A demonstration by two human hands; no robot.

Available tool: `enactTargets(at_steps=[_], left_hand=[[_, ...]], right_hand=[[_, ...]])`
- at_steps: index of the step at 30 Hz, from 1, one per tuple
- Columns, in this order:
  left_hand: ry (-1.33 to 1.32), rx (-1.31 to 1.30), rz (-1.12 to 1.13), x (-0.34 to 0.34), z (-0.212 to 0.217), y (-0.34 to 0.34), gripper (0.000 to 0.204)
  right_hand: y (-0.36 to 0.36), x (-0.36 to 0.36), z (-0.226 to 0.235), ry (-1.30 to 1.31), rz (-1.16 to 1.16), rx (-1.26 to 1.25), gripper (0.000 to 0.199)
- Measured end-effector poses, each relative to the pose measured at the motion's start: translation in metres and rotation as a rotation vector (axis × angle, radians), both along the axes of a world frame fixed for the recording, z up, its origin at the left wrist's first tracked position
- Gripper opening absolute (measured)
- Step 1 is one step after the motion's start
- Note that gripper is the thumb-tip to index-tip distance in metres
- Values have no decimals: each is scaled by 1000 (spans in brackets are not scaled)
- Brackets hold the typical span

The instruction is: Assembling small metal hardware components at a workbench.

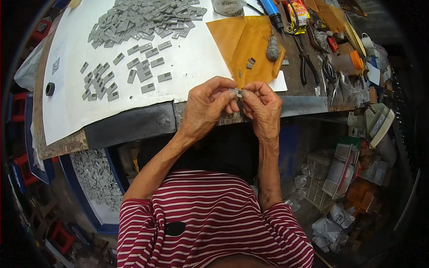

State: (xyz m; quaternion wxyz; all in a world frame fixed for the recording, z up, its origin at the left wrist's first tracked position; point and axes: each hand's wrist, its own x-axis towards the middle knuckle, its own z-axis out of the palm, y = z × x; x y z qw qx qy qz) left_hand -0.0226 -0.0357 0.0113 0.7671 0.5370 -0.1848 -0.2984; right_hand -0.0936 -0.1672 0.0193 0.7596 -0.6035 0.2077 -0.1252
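My left hand [208, 107] and my right hand [262, 107] meet at the front edge of the workbench [134, 123]. Between their fingertips they pinch one small grey flat piece [237, 93]. A white sheet [192, 58] covers the bench top. On it lie several grey rectangular pieces [143, 71] in loose rows, with a large heap of the same pieces [143, 20] farther back. An orange-brown paper [250, 44] lies just beyond my hands, with two small grey bits [250, 62] and a grey lump [272, 48] on it.
Pliers [304, 58], a blue-handled tool [272, 11] and assorted clutter [339, 49] crowd the right of the bench. A black ring [50, 89] lies at the left. Below the bench, a blue tray [96, 178] holds several grey pieces. White baskets and bags [330, 178] sit at lower right.
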Motion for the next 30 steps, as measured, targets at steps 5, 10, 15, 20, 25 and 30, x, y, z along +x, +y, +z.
enactTargets(at_steps=[5, 10, 15, 20, 25, 30], left_hand=[[14, -8, -5, -1, 1, -2, 14], [3, -24, -6, -2, -2, -2, 13], [6, -4, -9, -1, -3, -4, 13], [-116, 106, -27, 1, 0, -3, 14], [-488, 238, 51, 5, -1, 0, 17], [-479, 258, 76, 9, -1, 3, 17]], right_hand=[[1, -1, 0, 8, -10, -10, 13], [4, -1, -2, 2, -6, -19, 12], [9, -1, -5, 22, -102, -196, 7], [6, 2, -4, 33, -105, -298, 6], [5, 3, 5, 73, -53, -165, 8], [6, 6, 5, -2, 13, -33, 11]])
